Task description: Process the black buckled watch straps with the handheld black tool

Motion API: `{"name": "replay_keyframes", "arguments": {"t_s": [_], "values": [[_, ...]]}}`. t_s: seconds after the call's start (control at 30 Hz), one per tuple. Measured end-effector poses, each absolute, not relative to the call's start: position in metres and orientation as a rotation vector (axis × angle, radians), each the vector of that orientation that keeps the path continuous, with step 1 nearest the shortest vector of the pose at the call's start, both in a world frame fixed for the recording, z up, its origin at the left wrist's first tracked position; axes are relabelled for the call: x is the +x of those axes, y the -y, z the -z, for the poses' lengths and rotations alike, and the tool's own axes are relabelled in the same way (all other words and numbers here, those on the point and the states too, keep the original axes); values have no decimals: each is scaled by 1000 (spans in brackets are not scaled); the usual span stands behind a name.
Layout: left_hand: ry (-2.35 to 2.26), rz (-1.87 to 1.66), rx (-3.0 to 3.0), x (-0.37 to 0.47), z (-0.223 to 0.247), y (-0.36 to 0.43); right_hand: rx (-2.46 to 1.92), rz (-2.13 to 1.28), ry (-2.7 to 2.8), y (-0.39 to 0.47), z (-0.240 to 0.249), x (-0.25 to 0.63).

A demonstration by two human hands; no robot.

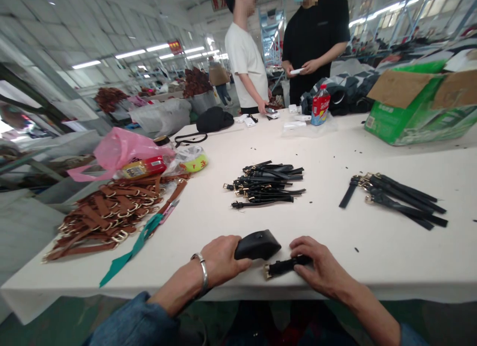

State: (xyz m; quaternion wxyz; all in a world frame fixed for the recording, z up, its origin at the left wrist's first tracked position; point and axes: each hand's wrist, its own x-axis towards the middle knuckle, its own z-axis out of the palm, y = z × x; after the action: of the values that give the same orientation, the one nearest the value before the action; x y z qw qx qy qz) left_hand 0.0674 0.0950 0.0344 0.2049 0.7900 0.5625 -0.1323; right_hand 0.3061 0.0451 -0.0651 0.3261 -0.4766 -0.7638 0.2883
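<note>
Gripping a smooth, black, wedge-shaped object [257,245] in the left hand [223,257] and pinching a short, black, gold-buckled strap [282,267] in the right hand [321,266], apparently for steadiness, at the front of the white cloth-covered table [208,207]. Looking past both to similar black straps [270,178], in separate piles perhaps to prevent mixing

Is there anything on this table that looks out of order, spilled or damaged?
Small black scraps lie scattered on the white tabletop, like unswept trimmings, and a red-and-yellow bottle lies on its side by the pink plastic bag. I see no spill.
</note>
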Motion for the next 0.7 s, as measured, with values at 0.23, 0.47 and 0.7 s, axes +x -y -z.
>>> {"name": "replay_keyframes", "arguments": {"t_s": [0.23, 0.47, 0.7], "values": [[-1612, 364, 2189, 42, -53, -81, -1249, -436, 2201, -47, 68, 297], [-1618, 440, 2299, 52, -48, -69, -1110, -584, 2085, -44, 74, 302], [-1533, 624, 2430, 87, -57, -74, -1117, -732, 1961, -46, 72, 302]]}}
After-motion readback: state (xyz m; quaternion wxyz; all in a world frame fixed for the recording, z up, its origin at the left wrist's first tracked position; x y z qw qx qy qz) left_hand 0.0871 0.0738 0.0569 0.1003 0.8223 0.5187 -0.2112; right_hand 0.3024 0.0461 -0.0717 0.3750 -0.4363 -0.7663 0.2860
